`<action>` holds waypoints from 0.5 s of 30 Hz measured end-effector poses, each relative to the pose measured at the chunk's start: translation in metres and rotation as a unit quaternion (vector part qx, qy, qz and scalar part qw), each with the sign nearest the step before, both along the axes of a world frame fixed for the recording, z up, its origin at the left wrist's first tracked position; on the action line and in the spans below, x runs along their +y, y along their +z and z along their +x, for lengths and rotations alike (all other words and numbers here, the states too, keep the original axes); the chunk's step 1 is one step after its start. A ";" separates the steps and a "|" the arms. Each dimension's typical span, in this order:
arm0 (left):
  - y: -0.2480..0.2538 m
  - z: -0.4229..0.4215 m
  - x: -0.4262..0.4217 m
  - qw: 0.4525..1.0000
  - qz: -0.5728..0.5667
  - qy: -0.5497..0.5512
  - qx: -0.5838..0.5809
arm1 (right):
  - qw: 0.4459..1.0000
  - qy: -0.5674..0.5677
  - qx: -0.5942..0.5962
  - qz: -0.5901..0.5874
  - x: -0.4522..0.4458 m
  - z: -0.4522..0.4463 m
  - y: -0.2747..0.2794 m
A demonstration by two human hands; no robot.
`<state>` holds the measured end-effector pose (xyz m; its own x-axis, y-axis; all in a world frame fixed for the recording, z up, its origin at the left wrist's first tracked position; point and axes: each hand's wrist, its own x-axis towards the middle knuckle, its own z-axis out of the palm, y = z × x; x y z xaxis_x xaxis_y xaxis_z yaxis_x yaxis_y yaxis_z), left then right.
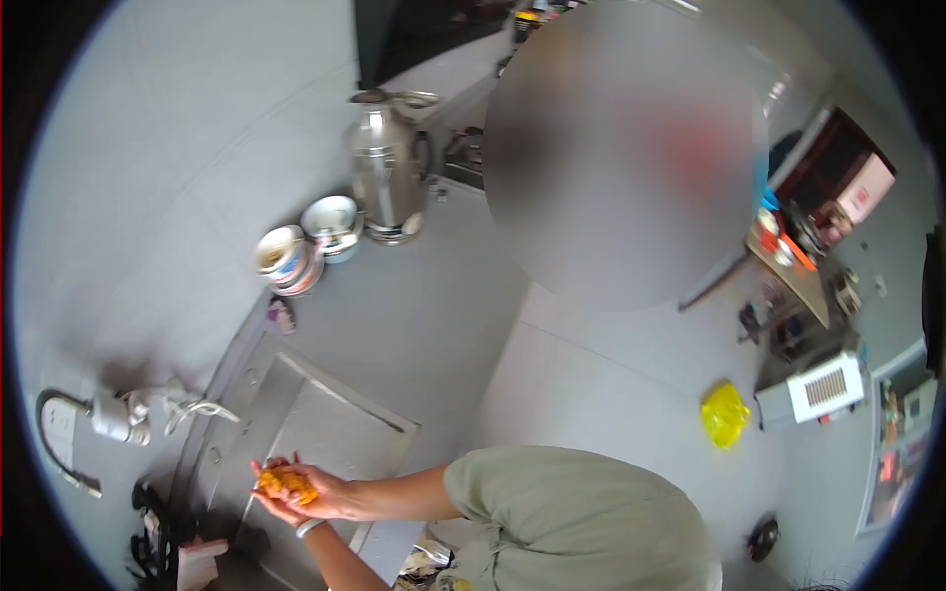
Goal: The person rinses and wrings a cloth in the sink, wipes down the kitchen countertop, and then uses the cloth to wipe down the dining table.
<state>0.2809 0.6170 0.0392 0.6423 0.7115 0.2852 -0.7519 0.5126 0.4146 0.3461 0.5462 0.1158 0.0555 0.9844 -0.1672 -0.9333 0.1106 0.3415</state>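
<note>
Close together over the sink (325, 438), both my hands hold a lumpy orange-yellow thing (287, 485), whose kind I cannot make out. My right hand (330, 495) is on the upper side in the picture, with its fingers curled round the thing. From below, my left hand (287, 510) presses against it, a white band on its wrist. Parts of the fingers are hidden behind the thing or blurred. The faucet (200, 409) juts from the wall beyond my hands.
Stacked bowls (286, 258) and a large metal flask (387, 172) stand on the grey counter (424, 295). A yellow bag (725, 416) lies on the floor beside a white-fronted appliance (826, 387). Dark items (153, 537) sit left of the sink. A blurred disc hides the upper middle.
</note>
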 end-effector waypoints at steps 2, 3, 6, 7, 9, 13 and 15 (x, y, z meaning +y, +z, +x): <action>0.002 0.000 -0.008 0.991 -0.040 0.069 0.105 | 0.995 0.039 -0.090 0.018 -0.005 0.004 -0.001; 0.027 0.005 -0.021 0.993 -0.043 0.045 0.104 | 0.992 0.031 -0.104 -0.062 -0.016 0.005 0.032; 0.070 0.015 -0.036 0.907 -0.104 0.152 0.379 | 0.960 0.101 -0.178 -0.190 -0.029 0.009 0.043; 0.049 0.002 -0.017 0.951 -0.030 0.039 0.305 | 0.961 0.091 -0.177 -0.190 -0.031 0.013 0.039; 0.043 0.004 -0.010 0.970 0.048 -0.081 0.223 | 0.932 0.168 -0.294 -0.130 -0.031 0.020 0.020; 0.055 0.026 -0.011 0.946 0.032 -0.035 0.321 | 0.812 0.314 -0.456 -0.185 -0.020 0.045 -0.002; 0.041 0.038 0.003 0.912 0.028 -0.028 0.409 | 0.774 0.294 -0.534 -0.174 -0.024 0.052 -0.003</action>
<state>0.3192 0.6205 0.0805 0.6908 0.6702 -0.2713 -0.1527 0.5020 0.8513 0.3980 0.5224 0.1127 -0.0949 0.7982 -0.5949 -0.5869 -0.5275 -0.6142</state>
